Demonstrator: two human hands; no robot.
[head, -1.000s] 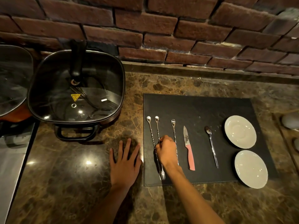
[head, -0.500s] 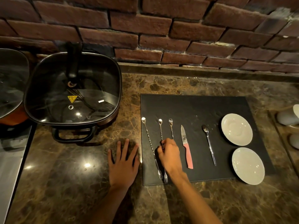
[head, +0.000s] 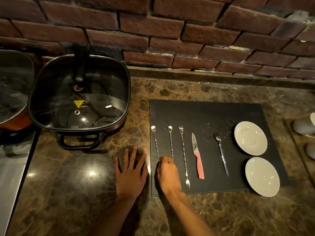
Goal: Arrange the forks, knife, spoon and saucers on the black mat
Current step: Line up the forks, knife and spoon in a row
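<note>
Head view. Black mat point(head: 213, 116) lies on the marbled counter point(head: 68, 184) below a brick wall point(head: 170, 31).

Right hand point(head: 167, 174) rests on the mat's near-left corner, fingers curled together over the lower shafts of two twisted forks: left fork point(head: 155, 142) and middle fork point(head: 170, 142). Whether it pinches one or both, cannot tell; their tines are hidden under the hand.

Just right of that hand: third fork point(head: 184, 157), tines toward the near edge. Further right: pink-handled knife point(head: 197, 155), then spoon point(head: 221, 155), then far saucer point(head: 250, 137) and near saucer point(head: 262, 176), the latter overhanging the mat's near-right corner.

Left hand point(head: 131, 174) lies flat on the counter, fingers spread, holding nothing, just left of the mat edge.

Beyond the left hand: lidded square pan point(head: 78, 92); yellow triangular warning sticker point(head: 78, 104) on the glass, writing illegible.
</note>
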